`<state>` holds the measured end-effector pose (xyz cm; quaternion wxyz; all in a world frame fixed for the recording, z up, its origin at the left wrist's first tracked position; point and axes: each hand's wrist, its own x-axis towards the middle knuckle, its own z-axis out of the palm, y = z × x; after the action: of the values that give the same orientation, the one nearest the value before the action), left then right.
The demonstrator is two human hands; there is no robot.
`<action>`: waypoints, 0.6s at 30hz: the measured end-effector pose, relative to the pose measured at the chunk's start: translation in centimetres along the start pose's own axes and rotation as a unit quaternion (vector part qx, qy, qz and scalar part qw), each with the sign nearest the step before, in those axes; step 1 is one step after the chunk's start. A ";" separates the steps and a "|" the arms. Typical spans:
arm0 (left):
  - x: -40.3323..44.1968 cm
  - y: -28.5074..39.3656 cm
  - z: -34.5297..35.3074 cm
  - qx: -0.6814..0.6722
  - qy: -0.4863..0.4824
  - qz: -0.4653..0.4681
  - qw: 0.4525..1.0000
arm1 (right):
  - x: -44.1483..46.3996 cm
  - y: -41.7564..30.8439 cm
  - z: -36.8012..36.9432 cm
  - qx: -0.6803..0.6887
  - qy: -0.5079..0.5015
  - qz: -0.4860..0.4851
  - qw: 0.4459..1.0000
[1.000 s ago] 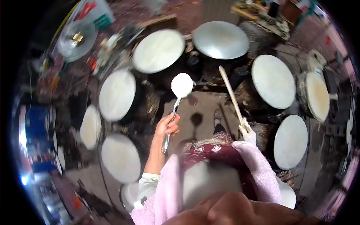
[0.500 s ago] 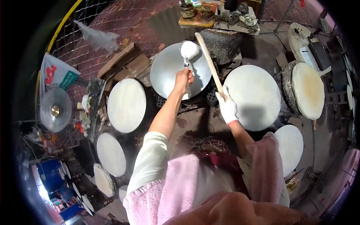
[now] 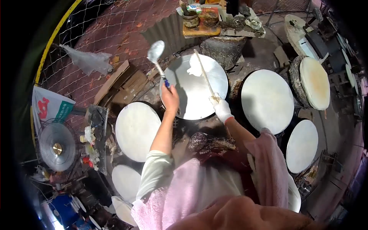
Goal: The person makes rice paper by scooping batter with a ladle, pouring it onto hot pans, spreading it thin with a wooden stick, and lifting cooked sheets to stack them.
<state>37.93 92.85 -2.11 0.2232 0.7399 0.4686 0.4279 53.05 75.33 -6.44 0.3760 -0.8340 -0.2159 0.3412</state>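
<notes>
My bare left hand [image 3: 170,100] is closed around the blue-ended handle of a ladle [image 3: 156,51], its bowl coated in white batter and held beyond the left edge of a round griddle [image 3: 191,101]. A patch of white batter [image 3: 194,66] lies on the far part of that griddle. In a white glove, my right hand [image 3: 221,109] grips a long wooden stick [image 3: 205,76]. The stick's far end passes over or against the batter; which of the two, I cannot tell.
Round griddles covered with thin white sheets stand on both sides, one [image 3: 138,131] at left and one [image 3: 267,101] at right. A stack of round flatbreads [image 3: 315,83] is farther right. Cardboard [image 3: 126,84], a fan [image 3: 57,147] and wire fencing are at left; a cluttered board [image 3: 245,30] stands behind.
The white batter has left the ladle and now lies on the griddle. My left hand has moved left with the ladle, and the stick has come over the griddle. The view has shifted.
</notes>
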 end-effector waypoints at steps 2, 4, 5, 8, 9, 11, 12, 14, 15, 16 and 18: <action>0.9 -1.6 -3.6 -0.013 0.011 0.033 0.999 | 0.0 -0.3 -1.1 -0.103 0.043 -0.114 0.987; 1.0 -2.2 -7.4 -0.024 -0.040 0.017 0.999 | -0.6 -0.4 -3.5 -0.152 0.065 -0.100 0.981; 0.4 -3.8 -8.1 -0.048 -0.047 0.019 0.998 | -0.3 1.1 -3.0 -0.139 0.085 -0.055 0.985; -1.2 -5.2 -11.0 -0.092 -0.186 -0.111 0.972 | 0.6 3.2 1.5 0.022 0.012 -0.094 0.995; -1.5 -4.0 -12.5 -0.155 -0.246 -0.242 0.926 | 0.7 3.0 3.3 0.087 -0.015 -0.087 0.992; -3.2 -4.8 -14.1 -0.184 -0.241 -0.267 0.915 | 0.5 1.1 4.1 0.077 -0.015 -0.092 0.993; -4.0 -5.2 -14.9 -0.195 -0.239 -0.279 0.909 | 0.8 1.0 3.9 0.002 0.014 -0.098 0.995; -5.9 -7.1 -16.5 -0.148 -0.181 -0.183 0.955 | -1.7 -4.5 -1.7 -0.178 -0.027 -0.017 0.983; -6.6 -7.4 -17.0 -0.134 -0.150 -0.141 0.969 | -0.4 -1.7 -2.5 -0.038 0.021 -0.059 0.997; -6.6 -6.5 -18.1 -0.151 -0.156 -0.167 0.962 | 2.1 2.3 -2.1 0.113 0.069 -0.065 0.989; -7.9 -7.8 -18.5 -0.135 -0.138 -0.156 0.969 | 2.8 3.0 -1.4 0.130 -0.036 -0.065 0.989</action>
<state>16.91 88.12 -1.27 0.4477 0.6724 0.4808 0.3410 56.23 74.47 -9.26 0.4947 -0.7491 -0.2369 0.3714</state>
